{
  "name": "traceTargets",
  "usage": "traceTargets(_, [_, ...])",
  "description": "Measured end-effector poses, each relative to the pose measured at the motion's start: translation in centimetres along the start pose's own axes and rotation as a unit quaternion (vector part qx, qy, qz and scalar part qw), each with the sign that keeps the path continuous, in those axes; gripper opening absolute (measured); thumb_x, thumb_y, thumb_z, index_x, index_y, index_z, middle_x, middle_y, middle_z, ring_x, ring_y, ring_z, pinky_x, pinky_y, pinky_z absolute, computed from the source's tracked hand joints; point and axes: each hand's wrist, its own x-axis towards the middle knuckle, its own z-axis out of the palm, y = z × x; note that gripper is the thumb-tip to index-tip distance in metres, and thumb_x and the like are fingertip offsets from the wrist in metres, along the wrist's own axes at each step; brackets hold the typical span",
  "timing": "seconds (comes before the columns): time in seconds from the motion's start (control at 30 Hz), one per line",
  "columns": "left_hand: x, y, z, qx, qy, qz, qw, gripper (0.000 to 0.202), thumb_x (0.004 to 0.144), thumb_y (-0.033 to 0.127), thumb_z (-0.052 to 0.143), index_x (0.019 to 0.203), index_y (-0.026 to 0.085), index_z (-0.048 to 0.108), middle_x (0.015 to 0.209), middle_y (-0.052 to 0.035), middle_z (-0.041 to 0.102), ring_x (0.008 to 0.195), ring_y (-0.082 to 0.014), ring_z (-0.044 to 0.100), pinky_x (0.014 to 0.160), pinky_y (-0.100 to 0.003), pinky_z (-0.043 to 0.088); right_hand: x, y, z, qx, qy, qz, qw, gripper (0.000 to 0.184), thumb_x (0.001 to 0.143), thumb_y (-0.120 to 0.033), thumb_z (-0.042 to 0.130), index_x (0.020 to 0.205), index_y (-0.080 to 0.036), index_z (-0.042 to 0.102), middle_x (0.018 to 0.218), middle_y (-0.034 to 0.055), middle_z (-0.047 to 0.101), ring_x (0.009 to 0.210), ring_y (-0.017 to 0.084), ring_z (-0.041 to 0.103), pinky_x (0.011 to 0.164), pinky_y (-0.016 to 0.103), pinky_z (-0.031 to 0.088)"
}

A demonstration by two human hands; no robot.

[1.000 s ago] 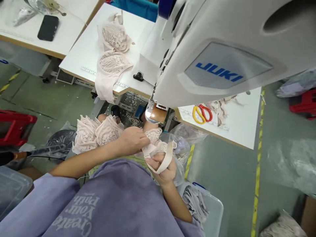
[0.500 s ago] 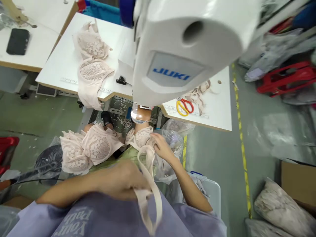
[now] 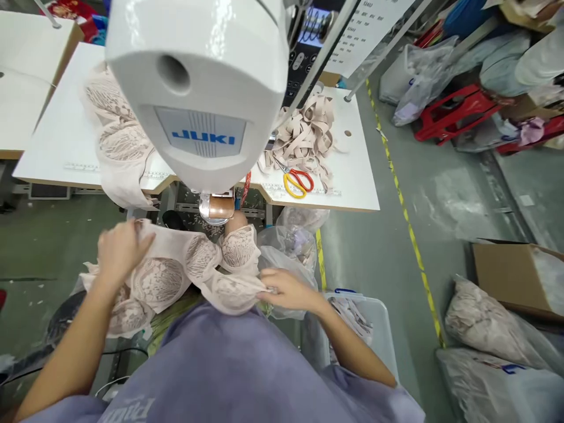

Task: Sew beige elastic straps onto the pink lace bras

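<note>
A pale pink lace bra [image 3: 201, 257] is stretched across my lap, below the head of a white sewing machine [image 3: 194, 94]. My left hand [image 3: 121, 249] grips the end of its wing, out to the left. On the right, my right hand [image 3: 286, 288] pinches the bra's other side beside a cup. Another lace bra [image 3: 161, 282] lies over my left thigh, partly under the held one. One more bra [image 3: 121, 141] rests on the table left of the machine, its lower end hanging over the front edge.
Scissors [image 3: 298, 183] with red and yellow handles lie on the white table [image 3: 352, 182], near a heap of beige strips [image 3: 312, 129]. Plastic bags [image 3: 288, 252] hang below the table. A clear bin [image 3: 379, 320] stands at my right, and a cardboard box [image 3: 506, 282] farther right on the floor.
My left hand has swung out to the left and now holds the bra's wing; the loose strap no longer dangles before my chest. The bra is spread wide, and the view has shifted right.
</note>
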Motion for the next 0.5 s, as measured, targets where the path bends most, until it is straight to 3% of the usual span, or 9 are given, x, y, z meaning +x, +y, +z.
traceTargets(0.03, [-0.4, 1.5, 1.0, 0.024, 0.031, 0.066, 0.997, 0.065, 0.093, 0.057, 0.052, 0.131, 0.004, 0.055, 0.136, -0.0234, 0.058, 0.129, -0.0409, 0.050, 0.109, -0.061, 0.036, 1.1, -1.2, 0.7, 0.027, 0.024, -0.016, 0.999, 0.038, 0.099, -0.044, 0.055, 0.070, -0.019, 0.052, 0.080, 0.0003, 0.053, 0.075, 0.014, 0.052, 0.070, 0.026, 0.040])
traceTargets(0.07, [-1.1, 3.0, 2.2, 0.002, -0.006, 0.155, 0.988, 0.067, 0.093, 0.057, 0.053, 0.138, 0.007, 0.049, 0.144, -0.0220, 0.051, 0.136, -0.0388, 0.045, 0.113, -0.056, 0.035, 2.3, -2.0, 1.5, 0.052, 0.055, -0.027, 0.997, 0.040, 0.099, -0.045, 0.054, 0.069, -0.019, 0.051, 0.080, 0.0004, 0.052, 0.075, 0.014, 0.051, 0.069, 0.026, 0.040])
traceTargets(0.13, [-3.0, 5.6, 5.1, -0.075, -0.206, 0.306, 0.926, 0.065, 0.088, 0.058, 0.060, 0.136, 0.014, 0.052, 0.137, -0.0159, 0.058, 0.127, -0.0320, 0.054, 0.105, -0.041, 0.044, 4.5, -2.0, 2.8, 0.102, 0.089, -0.039, 0.990, 0.038, 0.098, -0.047, 0.056, 0.072, -0.019, 0.055, 0.081, 0.0009, 0.054, 0.078, 0.015, 0.053, 0.071, 0.027, 0.041])
traceTargets(0.17, [-3.8, 6.4, 6.5, -0.088, -0.288, 0.329, 0.895, 0.055, 0.087, 0.057, 0.061, 0.123, 0.016, 0.059, 0.121, -0.0126, 0.066, 0.111, -0.0288, 0.062, 0.094, -0.036, 0.049, 5.3, -1.2, 3.3, 0.131, 0.092, -0.039, 0.986, 0.034, 0.096, -0.048, 0.058, 0.078, -0.020, 0.060, 0.084, 0.0014, 0.058, 0.081, 0.016, 0.056, 0.073, 0.027, 0.043])
traceTargets(0.2, [-4.4, 6.9, 7.7, -0.094, -0.341, 0.325, 0.877, 0.044, 0.088, 0.056, 0.060, 0.106, 0.016, 0.064, 0.100, -0.0089, 0.069, 0.092, -0.0251, 0.064, 0.082, -0.032, 0.050, 5.9, 0.1, 3.6, 0.155, 0.103, -0.023, 0.982, 0.030, 0.095, -0.049, 0.059, 0.087, -0.021, 0.064, 0.090, 0.0023, 0.062, 0.085, 0.017, 0.058, 0.077, 0.028, 0.045])
traceTargets(0.27, [-4.8, 7.3, 9.1, -0.125, -0.395, 0.289, 0.863, 0.039, 0.091, 0.054, 0.054, 0.078, 0.017, 0.057, 0.071, -0.0020, 0.058, 0.065, -0.0177, 0.054, 0.063, -0.028, 0.042, 6.8, 3.6, 4.2, 0.158, 0.158, 0.070, 0.972, 0.031, 0.093, -0.049, 0.059, 0.106, -0.022, 0.066, 0.104, 0.0050, 0.067, 0.096, 0.019, 0.061, 0.086, 0.031, 0.047])
traceTargets(0.33, [-4.5, 7.4, 9.2, -0.204, -0.428, 0.267, 0.839, 0.045, 0.094, 0.055, 0.048, 0.069, 0.018, 0.047, 0.063, 0.0012, 0.046, 0.058, -0.0136, 0.043, 0.057, -0.026, 0.035, 7.3, 7.4, 4.8, 0.104, 0.229, 0.191, 0.949, 0.035, 0.089, -0.048, 0.061, 0.111, -0.021, 0.064, 0.111, 0.0079, 0.067, 0.102, 0.023, 0.061, 0.089, 0.034, 0.047])
traceTargets(0.4, [-3.8, 7.5, 8.5, -0.279, -0.448, 0.248, 0.812, 0.049, 0.095, 0.059, 0.045, 0.068, 0.018, 0.044, 0.062, 0.0019, 0.043, 0.057, -0.0123, 0.040, 0.056, -0.025, 0.033, 7.5, 10.5, 5.6, 0.063, 0.239, 0.255, 0.935, 0.033, 0.084, -0.046, 0.066, 0.104, -0.019, 0.065, 0.102, 0.0080, 0.069, 0.097, 0.025, 0.062, 0.084, 0.034, 0.048])
traceTargets(0.5, [-3.3, 7.5, 7.0, -0.305, -0.396, 0.173, 0.849, 0.054, 0.092, 0.066, 0.044, 0.066, 0.019, 0.044, 0.062, 0.0008, 0.044, 0.059, -0.0138, 0.042, 0.058, -0.026, 0.036, 6.6, 13.1, 6.0, 0.044, 0.232, 0.283, 0.929, 0.025, 0.086, -0.044, 0.060, 0.089, -0.019, 0.064, 0.080, 0.0040, 0.067, 0.079, 0.023, 0.062, 0.072, 0.031, 0.046])
